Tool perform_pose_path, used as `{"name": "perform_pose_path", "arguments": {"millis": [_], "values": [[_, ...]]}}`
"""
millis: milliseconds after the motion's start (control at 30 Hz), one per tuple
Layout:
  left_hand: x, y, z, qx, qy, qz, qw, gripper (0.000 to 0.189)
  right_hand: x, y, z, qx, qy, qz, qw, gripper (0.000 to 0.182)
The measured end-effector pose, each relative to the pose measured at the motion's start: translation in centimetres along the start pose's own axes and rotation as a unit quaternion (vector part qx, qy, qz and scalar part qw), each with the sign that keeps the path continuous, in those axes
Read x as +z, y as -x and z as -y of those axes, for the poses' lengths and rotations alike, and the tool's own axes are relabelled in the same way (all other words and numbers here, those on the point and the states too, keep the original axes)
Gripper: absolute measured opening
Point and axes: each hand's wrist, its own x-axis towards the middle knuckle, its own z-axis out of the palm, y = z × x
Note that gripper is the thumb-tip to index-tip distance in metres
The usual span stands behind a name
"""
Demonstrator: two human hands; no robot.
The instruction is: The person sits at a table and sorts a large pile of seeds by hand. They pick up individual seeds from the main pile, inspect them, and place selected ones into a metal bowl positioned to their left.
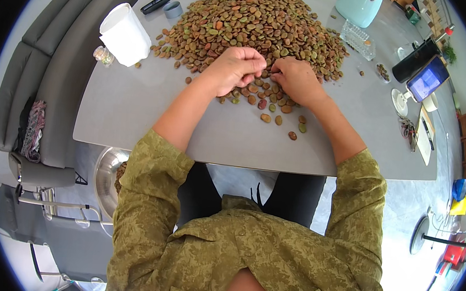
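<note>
A large heap of dried broad beans (259,24), mostly brown with some green and reddish ones, covers the far middle of the grey table (145,110). My left hand (239,70) is at the heap's near edge, thumb and fingers drawn together. Whether a bean sits between them is hidden. Just right of it, my right hand (297,79) bends its fingers down to the beans, its fingertips partly covered. Loose beans (264,92) lie scattered below both hands. A dark red bean (262,104) and a green bean (302,127) stand out among them.
At left stand a white paper-like roll (126,34), a small jar (103,56) and a grey tape roll (172,9). To the right are a clear plastic tray (358,39), a light-blue container (358,7), a black bottle (414,59) and a phone (428,79) on a stand.
</note>
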Motion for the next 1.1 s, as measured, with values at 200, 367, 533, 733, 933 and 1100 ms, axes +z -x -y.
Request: {"name": "perform_pose_path", "arguments": {"millis": [200,367,533,733,933,1100], "values": [[2.4,0.7,0.3,0.098,-0.495,-0.079,0.86,0.013,0.3,-0.1,-0.7,0.042,-0.084,-0.035,0.995,0.015],[2.4,0.8,0.7,0.103,-0.577,-0.082,0.806,0.012,-2.4,-0.5,0.4,0.187,-0.626,0.031,0.757,0.014],[2.8,0.8,0.7,0.127,-0.579,-0.098,0.799,0.013,-1.6,-0.7,-0.6,0.17,-0.585,0.042,0.792,0.012],[1.9,1.0,-0.5,0.056,-0.459,-0.091,0.882,0.013,0.4,-0.6,-0.1,-0.026,-0.123,-0.021,0.992,0.017],[0.6,0.4,-0.4,0.007,-0.303,-0.098,0.948,0.008,0.7,-0.2,0.2,-0.049,-0.029,-0.02,0.998,0.014],[0.5,0.2,-0.1,0.012,-0.224,-0.089,0.971,0.004,0.9,-0.4,0.1,-0.021,-0.06,-0.009,0.998,0.012]]}}
